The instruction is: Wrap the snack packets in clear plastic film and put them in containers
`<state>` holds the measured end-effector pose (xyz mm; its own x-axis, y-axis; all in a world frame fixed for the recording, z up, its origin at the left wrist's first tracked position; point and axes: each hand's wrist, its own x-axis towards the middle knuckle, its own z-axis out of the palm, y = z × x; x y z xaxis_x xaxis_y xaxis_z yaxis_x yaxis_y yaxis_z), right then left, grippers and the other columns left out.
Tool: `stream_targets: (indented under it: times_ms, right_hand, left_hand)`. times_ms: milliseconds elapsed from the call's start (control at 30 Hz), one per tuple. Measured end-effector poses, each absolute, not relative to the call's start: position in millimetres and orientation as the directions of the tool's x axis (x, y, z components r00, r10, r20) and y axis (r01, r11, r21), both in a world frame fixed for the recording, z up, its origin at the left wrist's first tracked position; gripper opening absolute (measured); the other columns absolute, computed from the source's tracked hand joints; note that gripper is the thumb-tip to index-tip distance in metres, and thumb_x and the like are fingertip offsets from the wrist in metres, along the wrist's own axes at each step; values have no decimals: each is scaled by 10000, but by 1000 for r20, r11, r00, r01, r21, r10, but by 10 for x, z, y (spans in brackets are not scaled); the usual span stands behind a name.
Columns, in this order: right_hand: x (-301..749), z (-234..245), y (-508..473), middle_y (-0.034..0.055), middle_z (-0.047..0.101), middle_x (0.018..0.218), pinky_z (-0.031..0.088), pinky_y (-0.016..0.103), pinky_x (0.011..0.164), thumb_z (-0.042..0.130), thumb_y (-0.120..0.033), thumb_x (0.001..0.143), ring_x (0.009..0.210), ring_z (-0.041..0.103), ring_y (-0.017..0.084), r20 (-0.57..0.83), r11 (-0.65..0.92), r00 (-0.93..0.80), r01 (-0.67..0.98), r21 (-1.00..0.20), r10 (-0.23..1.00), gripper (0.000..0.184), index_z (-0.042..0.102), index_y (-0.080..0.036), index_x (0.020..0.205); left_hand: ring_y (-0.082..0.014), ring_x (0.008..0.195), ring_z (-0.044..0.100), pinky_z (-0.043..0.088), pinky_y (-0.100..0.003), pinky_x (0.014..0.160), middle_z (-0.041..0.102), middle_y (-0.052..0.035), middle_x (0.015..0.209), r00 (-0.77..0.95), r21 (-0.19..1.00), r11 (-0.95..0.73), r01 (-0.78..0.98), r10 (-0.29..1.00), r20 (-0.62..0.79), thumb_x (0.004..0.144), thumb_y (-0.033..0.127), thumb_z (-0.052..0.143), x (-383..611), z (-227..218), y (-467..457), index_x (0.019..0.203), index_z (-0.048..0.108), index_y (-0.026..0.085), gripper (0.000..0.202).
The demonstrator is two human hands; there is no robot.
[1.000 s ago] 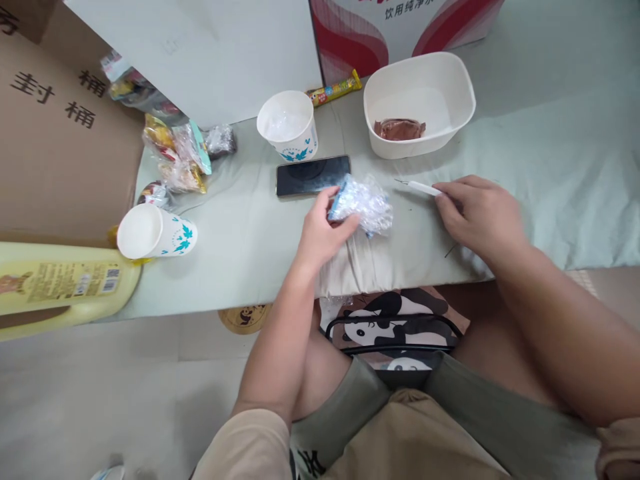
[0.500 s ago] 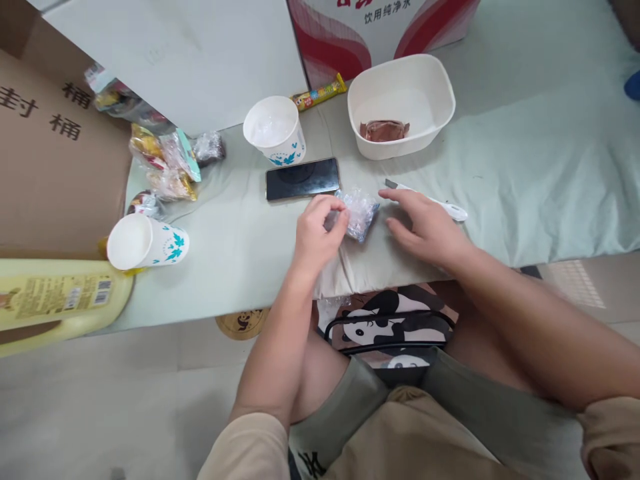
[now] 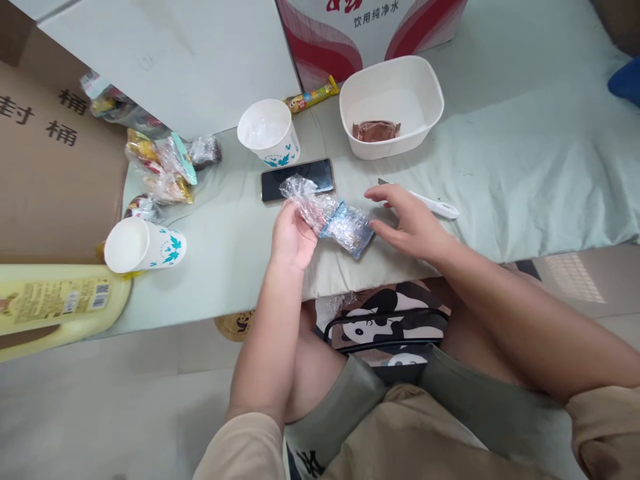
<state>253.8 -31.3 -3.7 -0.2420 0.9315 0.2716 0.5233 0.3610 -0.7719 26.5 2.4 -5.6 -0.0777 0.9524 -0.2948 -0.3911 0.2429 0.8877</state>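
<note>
A small blue packet (image 3: 357,240) lies on the pale green cloth with crinkled clear plastic wrap (image 3: 310,207) stretching from its left side. My left hand (image 3: 294,237) is closed on the wrap, part of which sticks up over the phone (image 3: 320,175). My right hand (image 3: 413,223) is open, thumb and fingers apart, with the thumb tip close by the packet's right edge; I cannot tell if it touches. Partly under that hand lies a white utility knife (image 3: 435,207), its blade tip pointing left.
Behind the phone stands a paper cup (image 3: 273,137) with clear plastic inside. A white bowl (image 3: 433,100) holds a brown packet (image 3: 375,131). Another paper cup (image 3: 150,247) lies tipped near wrapped snacks (image 3: 165,167) at left. A yellow snack stick (image 3: 313,97) rests against the boxes.
My left hand has moved left, drawing the clear wrap out from the packet. The blue packet now shows more of its surface. My right hand stays open beside it.
</note>
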Motion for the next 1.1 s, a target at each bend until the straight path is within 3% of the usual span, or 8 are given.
stream_targets:
  times_ms: [133,367,533,633,767,833,967,1100]
  right_hand:
    - [2479,-47,-309,73,709,972,530,424,858,557,-230,875,917,664,257,246,388,-317,541,-747,916,330,695,-242,1174]
    - [2649,111,-311,72,710,1008,545,456,895,553,-238,881,965,678,263,326,386,-207,541,-747,922,153,704,-264,878]
    - [2893,92,-212,46,716,942,553,461,901,516,-204,867,927,682,251,213,147,37,606,-782,976,191,679,-268,942]
    - [2909,48,-212,60,675,967,545,460,906,463,-242,897,951,663,252,225,174,7,611,-772,974,276,706,-265,1025]
    - [2788,52,-278,123,650,1180,453,546,1047,548,-415,895,1198,593,346,321,342,-164,685,-644,933,349,711,-259,1161]
    - [2728,53,-297,118,678,1213,385,584,1099,632,-448,855,1286,549,387,320,392,-244,720,-572,916,406,679,-282,1223]
    - [2727,20,-273,62,732,934,348,599,1083,582,-327,880,1117,638,352,283,334,-213,792,-511,935,260,707,-313,1108]
    - [2811,9,-253,69,728,886,371,587,1018,490,-289,925,993,653,326,268,227,-97,828,-513,959,264,733,-310,1026]
  left_hand:
    - [-181,759,677,549,-313,655,677,-25,853,-81,953,187,-237,974,-211,817,680,684,322,84,-33,973,595,258,459]
    - [-107,592,530,453,-239,539,551,20,709,-169,975,133,-177,972,-163,713,378,774,129,98,66,804,548,241,279]
    - [-111,600,528,457,-247,568,518,32,742,-251,973,175,-150,945,-208,664,214,694,-113,85,113,794,461,248,269]
    - [-115,640,523,416,-245,563,573,8,854,-218,989,147,-17,965,-147,627,119,662,-92,85,80,823,516,244,274]
    - [-163,715,546,397,-287,609,612,-30,859,-149,989,102,105,985,-85,808,269,625,-22,100,48,800,614,228,43]
    - [-171,744,548,405,-294,661,618,-22,834,-110,971,60,231,993,-35,833,357,679,-31,104,40,816,654,223,138]
    - [-158,732,536,411,-284,720,636,15,794,-12,853,-26,521,999,38,669,227,831,-135,78,25,869,722,215,229]
    - [-171,772,590,459,-297,768,668,-2,821,14,830,-143,539,987,161,777,246,754,-237,75,12,873,761,223,99]
